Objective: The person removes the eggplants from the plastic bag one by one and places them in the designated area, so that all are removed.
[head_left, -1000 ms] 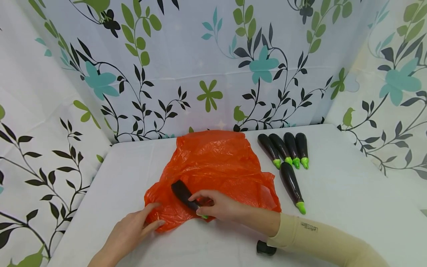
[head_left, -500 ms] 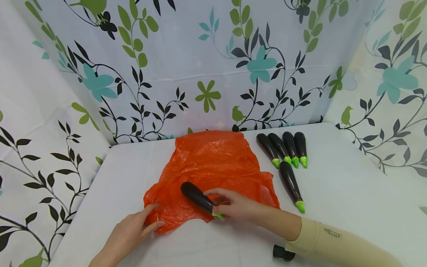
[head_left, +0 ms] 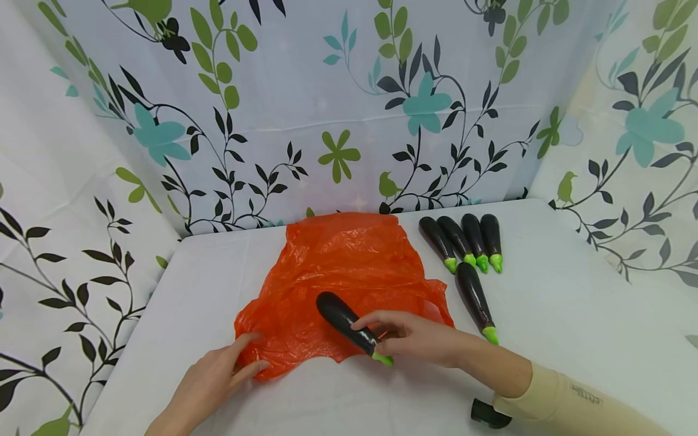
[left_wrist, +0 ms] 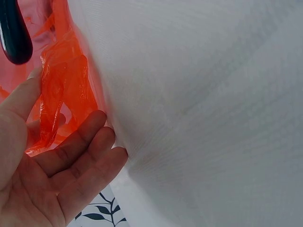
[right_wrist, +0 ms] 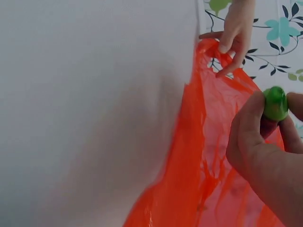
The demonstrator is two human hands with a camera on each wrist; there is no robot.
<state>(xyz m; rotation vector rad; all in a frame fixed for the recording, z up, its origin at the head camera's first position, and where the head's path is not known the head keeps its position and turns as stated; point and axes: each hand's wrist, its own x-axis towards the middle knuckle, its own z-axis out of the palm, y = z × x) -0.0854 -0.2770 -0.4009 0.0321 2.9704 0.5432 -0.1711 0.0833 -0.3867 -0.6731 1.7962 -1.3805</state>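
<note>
My right hand (head_left: pixel 414 336) pinches a dark purple eggplant (head_left: pixel 340 315) near its green stem end, and the eggplant slants over the orange plastic bag (head_left: pixel 349 254). In the right wrist view the green stem (right_wrist: pixel 276 101) shows between thumb and fingers. My left hand (head_left: pixel 209 378) holds the bag's near left corner. Up close in the left wrist view, a crumpled fold of the bag (left_wrist: pixel 66 90) lies between the left thumb and index finger, while the other fingers extend past it. The eggplant's rounded end (left_wrist: pixel 16 47) appears at the upper left there.
Several more eggplants (head_left: pixel 436 236) lie in a row at the back right of the white table (head_left: pixel 572 290). One eggplant (head_left: pixel 474 297) sits just in front of them. A dark wrist camera (head_left: pixel 491 413) shows below the right sleeve. A patterned curtain (head_left: pixel 294 79) surrounds the table.
My right hand has moved to the right, carrying the eggplant from the bag's near left part toward its middle. The left hand has stayed at the bag's corner.
</note>
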